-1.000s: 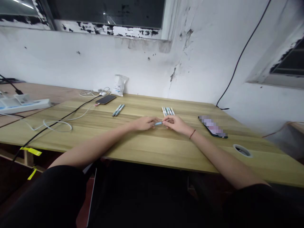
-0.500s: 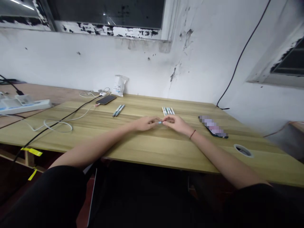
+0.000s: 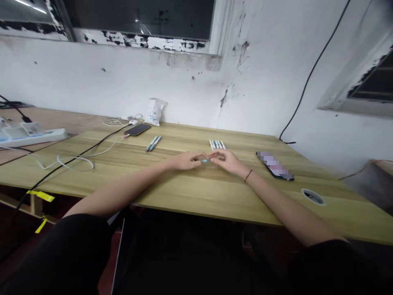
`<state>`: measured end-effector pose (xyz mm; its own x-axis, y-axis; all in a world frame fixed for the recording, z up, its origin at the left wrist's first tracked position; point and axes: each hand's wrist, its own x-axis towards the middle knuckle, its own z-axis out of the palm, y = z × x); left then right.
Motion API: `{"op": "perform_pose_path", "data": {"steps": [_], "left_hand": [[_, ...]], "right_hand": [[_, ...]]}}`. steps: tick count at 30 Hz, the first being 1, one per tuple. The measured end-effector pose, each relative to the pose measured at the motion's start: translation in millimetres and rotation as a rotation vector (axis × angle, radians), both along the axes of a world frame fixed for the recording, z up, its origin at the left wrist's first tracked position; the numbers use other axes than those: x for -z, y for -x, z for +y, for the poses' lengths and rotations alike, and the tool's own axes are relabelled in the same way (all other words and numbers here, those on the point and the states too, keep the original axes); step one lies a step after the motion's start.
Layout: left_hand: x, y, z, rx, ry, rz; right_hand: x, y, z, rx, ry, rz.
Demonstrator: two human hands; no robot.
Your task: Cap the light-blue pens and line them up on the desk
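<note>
Both hands meet over the middle of the wooden bench, fingertips almost touching; the left hand and the right hand each pinch one end of a light-blue pen, of which only a short stretch shows between the fingers, low over the wood and a little nearer the person than the row of markers; each grip is narrow, fingers curled in and closed on the pen, though how far the pen runs into either hand is hidden; the right wrist wears a thin red band; the markers lie side by side just beyond the hands, pointing away toward the wall; two more pens lie together farther left, well apart from the hands; a dark phone rests near the wall with a white cable looping off to the left; a second phone lies to the right of the right hand; a small white bag stands against the wall; a power strip sits at the far left.
</note>
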<state>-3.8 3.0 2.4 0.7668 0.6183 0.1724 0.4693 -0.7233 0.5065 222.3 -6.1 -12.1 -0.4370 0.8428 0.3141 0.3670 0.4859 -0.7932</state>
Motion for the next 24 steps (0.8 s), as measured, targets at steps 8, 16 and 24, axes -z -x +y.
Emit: {"op": "perform_pose_path", "data": {"steps": [8, 16, 24], "left_hand": [[-5.0, 1.9, -1.2, -0.004, 0.034, 0.03], [-5.3, -1.0, -4.7, -0.063, 0.151, -0.023], [-3.2, -0.6, -3.6, -0.107, 0.252, -0.062]], "right_hand": [[2.0, 0.0, 3.4, 0.037, -0.066, -0.05], [2.3, 1.6, 2.7, 0.037, 0.1, 0.091], [3.8, -1.2, 3.0, 0.043, 0.085, -0.052]]}}
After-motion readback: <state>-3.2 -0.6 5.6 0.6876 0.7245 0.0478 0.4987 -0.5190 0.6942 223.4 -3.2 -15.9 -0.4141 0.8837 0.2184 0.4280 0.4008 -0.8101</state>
